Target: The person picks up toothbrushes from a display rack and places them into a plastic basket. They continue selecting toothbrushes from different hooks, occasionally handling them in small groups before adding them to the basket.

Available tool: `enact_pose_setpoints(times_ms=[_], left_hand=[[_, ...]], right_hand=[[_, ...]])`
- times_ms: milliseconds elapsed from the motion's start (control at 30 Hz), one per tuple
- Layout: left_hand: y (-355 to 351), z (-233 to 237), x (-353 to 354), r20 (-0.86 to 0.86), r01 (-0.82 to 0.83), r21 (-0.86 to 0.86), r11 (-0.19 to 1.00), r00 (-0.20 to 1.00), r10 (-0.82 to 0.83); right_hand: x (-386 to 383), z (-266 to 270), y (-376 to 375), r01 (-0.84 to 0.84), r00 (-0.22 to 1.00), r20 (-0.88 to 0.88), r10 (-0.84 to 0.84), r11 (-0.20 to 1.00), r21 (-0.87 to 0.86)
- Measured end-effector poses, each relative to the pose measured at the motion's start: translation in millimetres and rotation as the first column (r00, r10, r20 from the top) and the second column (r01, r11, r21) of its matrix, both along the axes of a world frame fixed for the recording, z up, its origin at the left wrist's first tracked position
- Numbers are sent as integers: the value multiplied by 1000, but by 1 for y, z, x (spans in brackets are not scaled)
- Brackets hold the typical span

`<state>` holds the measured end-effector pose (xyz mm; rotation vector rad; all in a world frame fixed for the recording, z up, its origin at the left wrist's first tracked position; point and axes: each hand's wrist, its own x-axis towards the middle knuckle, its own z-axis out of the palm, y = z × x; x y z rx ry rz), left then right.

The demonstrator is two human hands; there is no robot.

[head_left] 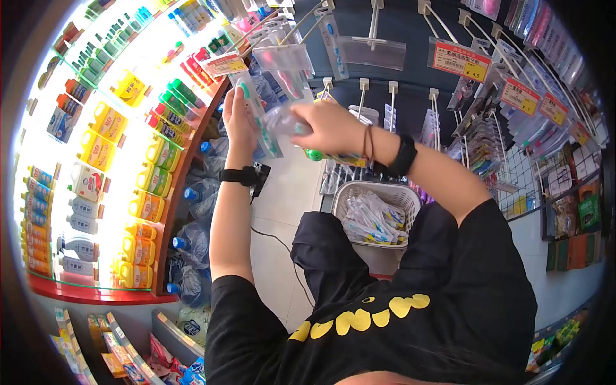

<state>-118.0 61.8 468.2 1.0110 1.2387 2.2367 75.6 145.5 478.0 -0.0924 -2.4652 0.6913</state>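
My left hand [239, 125] is raised at the left of the hanging rack, its fingers against a packaged toothbrush [262, 126] with a green and white handle in a clear sleeve. My right hand [330, 130] reaches in from the right, fingers closed round a crumpled, see-through greyish wad [282, 122] that overlaps the toothbrush pack; what the wad is made of I cannot tell. Just above both hands, a pink packaged item [292, 83] hangs from a hook. Below, between my knees, a white plastic basket [338, 205] holds a heap of packaged toothbrushes [372, 218].
Metal hooks with price tags [459, 59] project from the dark rack. More packaged goods [478, 138] hang at the right. A lit shelf [170, 212] of bottles curves along the left, with large water bottles [196, 240] beside it. A black cable [282, 240] trails over the tiled floor.
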Motion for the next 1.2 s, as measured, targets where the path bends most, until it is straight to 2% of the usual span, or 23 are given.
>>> enact_pose_setpoints(times_ms=[67,133,233,300,333,400,467,533,567,633,667,733,767,867,900,933,1000,1033,1100,1133,1167,1200], left_hand=[[-1,1,-4,-38,74,-24,997,996,-75],[-2,-2,-3,-33,52,-33,998,998,-53],[-2,-4,-11,-43,66,68,995,997,-63],[1,0,-11,-67,33,18,999,997,-31],[4,1,-12,-96,-2,-32,999,995,-1],[11,1,-16,-98,-22,-22,1000,995,20],[17,6,-15,-79,-63,-25,998,995,60],[21,2,-20,-90,-56,-36,998,995,52],[23,0,-21,-68,-50,-24,998,997,48],[27,4,-15,-44,-84,-1,996,996,83],[31,3,-20,-51,-80,2,997,995,80],[35,-6,-36,-81,-99,-141,985,993,88],[37,0,-26,-122,-132,-177,975,986,111],[56,10,-23,-109,-128,-267,955,989,102],[64,11,-21,-110,-181,-275,944,982,156],[72,11,-26,-110,-177,-272,946,982,152],[85,-1,-41,-221,-290,-8,957,934,281],[81,-13,-43,-124,-424,-72,903,902,414],[75,-57,11,-350,-403,49,914,850,393],[72,-57,35,-294,-295,-173,940,926,236],[84,-72,42,-223,-142,-220,965,970,92],[93,-71,58,-233,-74,-252,965,972,13]], right_hand=[[17,-13,-12,-11,1000,23,12,999,-34],[39,-24,-24,-23,999,47,26,997,-75],[73,-39,-40,-35,998,53,46,982,-184],[94,-53,-45,46,986,170,5,954,-296],[102,-66,-44,46,985,174,6,954,-296],[112,-109,-41,175,938,339,-78,948,-266],[116,-152,-41,197,937,331,-114,953,-230],[118,-192,-41,267,857,485,-173,955,-131],[118,-210,-40,272,857,484,-178,953,-132],[115,-245,-35,311,721,665,-194,948,-60],[113,-261,-31,314,725,659,-198,948,-61],[114,-294,-26,364,727,653,-212,925,-105],[115,-304,-28,406,775,551,-311,912,-57],[116,-323,-23,399,763,568,-308,916,-39],[117,-328,-22,338,826,508,-246,936,-96],[119,-318,-23,342,825,507,-251,935,-94],[132,-278,-29,225,858,514,-28,918,-326],[140,-269,-33,202,900,435,-5,891,-407],[170,-238,-46,147,946,317,59,795,-588],[182,-214,-51,157,941,332,64,788,-596],[194,-192,-55,168,934,351,70,780,-603],[204,-173,-60,175,930,362,69,781,-599]])
